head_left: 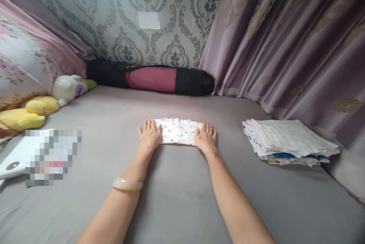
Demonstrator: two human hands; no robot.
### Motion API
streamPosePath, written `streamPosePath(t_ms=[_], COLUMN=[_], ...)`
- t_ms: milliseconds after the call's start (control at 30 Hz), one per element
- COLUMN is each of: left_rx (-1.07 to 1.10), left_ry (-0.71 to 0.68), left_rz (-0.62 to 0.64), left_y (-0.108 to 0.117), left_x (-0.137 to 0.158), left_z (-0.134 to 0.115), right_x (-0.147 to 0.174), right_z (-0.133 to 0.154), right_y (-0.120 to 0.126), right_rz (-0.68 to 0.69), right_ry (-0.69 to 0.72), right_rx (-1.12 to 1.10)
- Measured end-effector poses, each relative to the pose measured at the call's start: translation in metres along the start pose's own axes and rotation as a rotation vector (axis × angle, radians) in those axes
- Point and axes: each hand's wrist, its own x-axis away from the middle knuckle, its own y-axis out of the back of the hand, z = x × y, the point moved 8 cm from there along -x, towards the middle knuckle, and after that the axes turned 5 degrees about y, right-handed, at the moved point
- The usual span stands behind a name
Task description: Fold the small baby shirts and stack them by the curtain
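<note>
A white folded cloth (pixel 178 131) with small coloured prints lies flat on the grey bed sheet (pixel 176 183), in the middle of the head view. My left hand (pixel 149 136) presses flat on its left end, fingers stretched out and pointing away from me. On the right end rests my right hand (pixel 205 137), also flat with its fingers extended. Neither hand grips the cloth. Whether the cloth is a garment I cannot tell from its folded shape. A pale bangle (pixel 127 184) circles my left forearm.
A stack of folded clothes (pixel 291 139) sits at the right. A black and maroon long bag (pixel 151 78) lies along the wall. Plush toys (pixel 68 88), a floral pillow (pixel 25 61) and a white object (pixel 25 152) beside a blurred patch are at left. Curtains (pixel 285 38) hang at right.
</note>
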Motion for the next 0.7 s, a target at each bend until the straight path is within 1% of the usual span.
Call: streamPosePath(t_ms=[67, 167, 233, 300, 367, 533, 700], left_rx=[-0.002, -0.005, -0.007, -0.013, -0.029, -0.096, -0.100], left_ry=[-0.024, -0.108, -0.186, -0.253, -0.284, -0.256, -0.242], left_rz=[-0.095, -0.263, -0.307, -0.288, -0.237, -0.109, -0.071], left_y=[0.009, 0.024, 0.026, 0.021, 0.013, -0.006, -0.008], left_x=[0.004, 0.013, 0.018, 0.020, 0.019, 0.013, 0.012], left_z=[-0.005, -0.018, -0.028, -0.035, -0.038, -0.034, -0.033], right_x=[0.001, 0.003, 0.006, 0.009, 0.012, 0.013, 0.012], right_z=[0.005, 0.022, 0.034, 0.044, 0.050, 0.049, 0.048], right_y=[0.006, 0.011, 0.010, 0.005, 0.000, -0.009, -0.011], right_rz=[-0.042, -0.099, -0.091, -0.063, -0.045, 0.015, 0.038], right_ry=[0.028, 0.133, 0.210, 0.267, 0.298, 0.276, 0.261], right_rx=[0.023, 0.042, 0.036, 0.027, 0.022, 0.022, 0.027])
